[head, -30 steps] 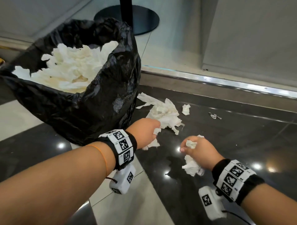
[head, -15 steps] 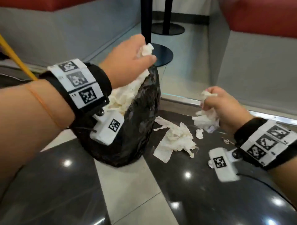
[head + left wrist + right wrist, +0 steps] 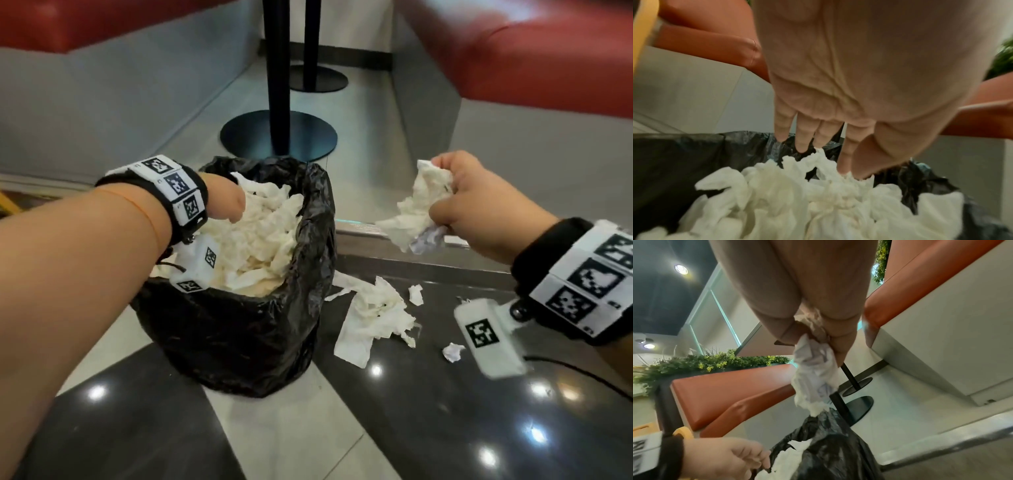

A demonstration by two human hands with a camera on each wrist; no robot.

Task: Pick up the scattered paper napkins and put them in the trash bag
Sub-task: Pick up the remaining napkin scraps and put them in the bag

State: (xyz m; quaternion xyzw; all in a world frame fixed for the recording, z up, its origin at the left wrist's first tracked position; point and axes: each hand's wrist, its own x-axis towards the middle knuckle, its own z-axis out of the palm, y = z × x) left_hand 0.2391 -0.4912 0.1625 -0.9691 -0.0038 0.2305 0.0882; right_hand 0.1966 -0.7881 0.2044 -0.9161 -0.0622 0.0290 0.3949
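Note:
A black trash bag (image 3: 246,329) stands on the floor, heaped with white napkins (image 3: 260,240). My left hand (image 3: 224,200) reaches into its mouth; in the left wrist view its fingers (image 3: 803,138) are straight and press down on the napkins in the bag (image 3: 818,203), holding nothing. My right hand (image 3: 479,205) hangs in the air to the right of the bag and grips a crumpled wad of napkins (image 3: 416,209), which also shows in the right wrist view (image 3: 813,373). More napkins (image 3: 373,318) lie on the dark floor right of the bag, with small scraps (image 3: 452,352) nearby.
A black table post on a round base (image 3: 279,137) stands just behind the bag, with a second base (image 3: 318,78) farther back. Red bench seats with grey fronts (image 3: 548,68) flank both sides. A metal floor strip (image 3: 363,228) runs behind the scattered napkins.
My left hand came down from above the bag into its mouth and let go of its napkins. My right hand rose slightly with its wad still in its grip.

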